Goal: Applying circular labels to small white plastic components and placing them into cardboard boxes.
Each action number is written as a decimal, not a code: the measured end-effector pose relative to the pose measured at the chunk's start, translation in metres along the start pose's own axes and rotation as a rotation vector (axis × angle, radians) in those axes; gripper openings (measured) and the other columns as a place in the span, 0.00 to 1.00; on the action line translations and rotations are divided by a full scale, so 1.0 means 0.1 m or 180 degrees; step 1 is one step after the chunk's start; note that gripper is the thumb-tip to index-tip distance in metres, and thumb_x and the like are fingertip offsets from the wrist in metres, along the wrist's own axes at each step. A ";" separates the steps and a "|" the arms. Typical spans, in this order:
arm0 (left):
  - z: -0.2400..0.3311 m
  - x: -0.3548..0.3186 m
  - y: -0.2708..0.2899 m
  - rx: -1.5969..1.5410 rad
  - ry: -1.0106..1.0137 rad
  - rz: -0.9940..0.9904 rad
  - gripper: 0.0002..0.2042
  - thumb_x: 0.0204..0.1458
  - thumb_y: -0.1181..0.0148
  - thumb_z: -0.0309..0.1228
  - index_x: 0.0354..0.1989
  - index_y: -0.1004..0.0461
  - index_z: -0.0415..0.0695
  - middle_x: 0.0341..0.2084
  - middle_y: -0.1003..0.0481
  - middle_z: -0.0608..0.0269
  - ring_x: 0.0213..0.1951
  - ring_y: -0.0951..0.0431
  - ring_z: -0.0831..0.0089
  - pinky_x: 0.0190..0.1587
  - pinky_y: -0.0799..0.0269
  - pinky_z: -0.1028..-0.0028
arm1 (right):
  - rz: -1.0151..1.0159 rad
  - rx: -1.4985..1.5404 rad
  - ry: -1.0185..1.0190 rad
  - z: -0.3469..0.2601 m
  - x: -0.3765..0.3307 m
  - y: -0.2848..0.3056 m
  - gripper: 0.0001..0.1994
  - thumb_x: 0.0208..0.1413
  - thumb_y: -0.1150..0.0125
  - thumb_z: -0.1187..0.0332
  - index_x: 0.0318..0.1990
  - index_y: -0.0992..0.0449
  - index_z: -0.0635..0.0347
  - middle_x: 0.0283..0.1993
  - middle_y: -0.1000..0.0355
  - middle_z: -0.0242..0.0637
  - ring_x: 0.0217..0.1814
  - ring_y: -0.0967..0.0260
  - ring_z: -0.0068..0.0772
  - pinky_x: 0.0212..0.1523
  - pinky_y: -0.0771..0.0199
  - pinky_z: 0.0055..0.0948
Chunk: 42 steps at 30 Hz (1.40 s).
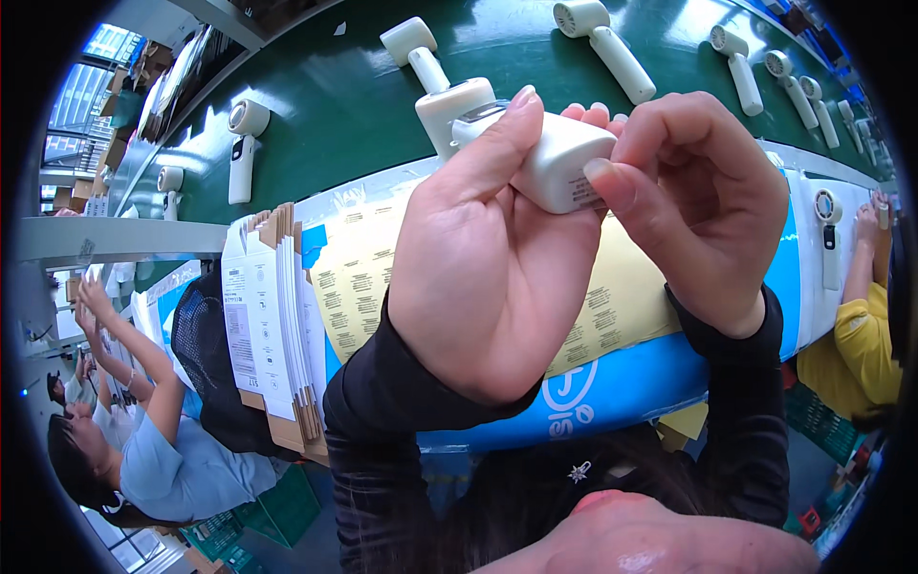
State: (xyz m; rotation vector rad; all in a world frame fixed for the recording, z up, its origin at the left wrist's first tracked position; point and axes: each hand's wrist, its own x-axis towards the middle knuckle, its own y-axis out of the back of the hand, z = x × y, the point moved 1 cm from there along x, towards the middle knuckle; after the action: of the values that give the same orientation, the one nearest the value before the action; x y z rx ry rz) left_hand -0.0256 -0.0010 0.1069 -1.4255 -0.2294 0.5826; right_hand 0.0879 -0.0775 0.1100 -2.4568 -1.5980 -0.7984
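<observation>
My left hand is closed around a white handheld fan, its palm turned up. Small dark print shows on the near side of the fan's handle end, and its round head points away to the upper left. At the handle's end my right hand has thumb and forefinger bent together in a pinch. The right thumb touches the printed side; whatever is between those fingertips is too small to make out. Below both hands lies a yellowish sheet of printed labels, partly covered by my left wrist.
Several white handheld fans, one a fan beyond my hands, lie on the green table. A stack of flat white cartons stands left of the label sheet, over a blue-and-white package. Co-workers sit at left and right.
</observation>
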 end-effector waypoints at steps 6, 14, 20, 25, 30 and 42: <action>-0.01 -0.02 -0.03 -0.0067 0.0046 -0.0008 0.14 0.60 0.60 0.29 0.45 0.44 0.27 0.39 0.34 0.47 0.39 0.31 0.66 0.47 0.34 0.69 | -0.0063 0.0018 0.0011 -0.02 0.00 0.02 0.08 0.47 0.40 0.79 0.35 0.31 0.64 0.29 0.34 0.32 0.25 0.43 0.17 0.30 0.38 0.12; -0.02 -0.02 -0.02 -0.0144 0.0073 0.0137 0.14 0.60 0.61 0.30 0.44 0.44 0.27 0.37 0.33 0.47 0.37 0.30 0.66 0.46 0.34 0.69 | -0.0082 -0.0040 0.0076 -0.01 0.00 0.02 0.08 0.46 0.39 0.79 0.35 0.30 0.65 0.29 0.34 0.33 0.25 0.42 0.18 0.34 0.35 0.14; -0.03 -0.02 -0.01 -0.0054 0.0022 0.0147 0.14 0.60 0.61 0.30 0.43 0.44 0.27 0.37 0.33 0.47 0.37 0.30 0.67 0.45 0.33 0.68 | -0.0091 -0.0011 0.0006 -0.02 0.00 0.01 0.08 0.46 0.39 0.79 0.35 0.30 0.66 0.30 0.34 0.33 0.25 0.42 0.19 0.35 0.34 0.15; -0.03 -0.02 -0.01 -0.0152 0.0027 0.0159 0.14 0.60 0.61 0.30 0.43 0.44 0.27 0.37 0.33 0.47 0.37 0.30 0.67 0.45 0.33 0.68 | -0.0050 -0.0050 0.0043 -0.02 0.00 0.01 0.08 0.46 0.39 0.79 0.35 0.30 0.66 0.30 0.33 0.33 0.25 0.42 0.19 0.35 0.34 0.14; -0.03 -0.02 0.00 -0.0055 0.0047 0.0152 0.14 0.60 0.61 0.30 0.43 0.44 0.27 0.38 0.33 0.47 0.37 0.30 0.67 0.46 0.34 0.68 | -0.0069 -0.0097 0.0055 -0.03 0.00 0.01 0.09 0.45 0.39 0.79 0.35 0.30 0.66 0.30 0.33 0.33 0.25 0.42 0.19 0.33 0.34 0.14; -0.03 0.07 0.00 0.0397 -0.0093 0.0254 0.13 0.56 0.56 0.25 0.43 0.46 0.28 0.36 0.37 0.50 0.39 0.33 0.67 0.49 0.37 0.68 | 0.0255 -0.0828 -0.0294 0.07 0.05 0.01 0.09 0.47 0.37 0.76 0.36 0.30 0.63 0.28 0.33 0.33 0.24 0.41 0.16 0.28 0.37 0.13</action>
State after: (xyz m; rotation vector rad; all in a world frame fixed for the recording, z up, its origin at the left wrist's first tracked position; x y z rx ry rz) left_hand -0.0182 -0.0003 0.1055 -1.3107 -0.1570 0.6721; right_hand 0.0926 -0.0713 0.1066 -2.7548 -1.4976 -0.9475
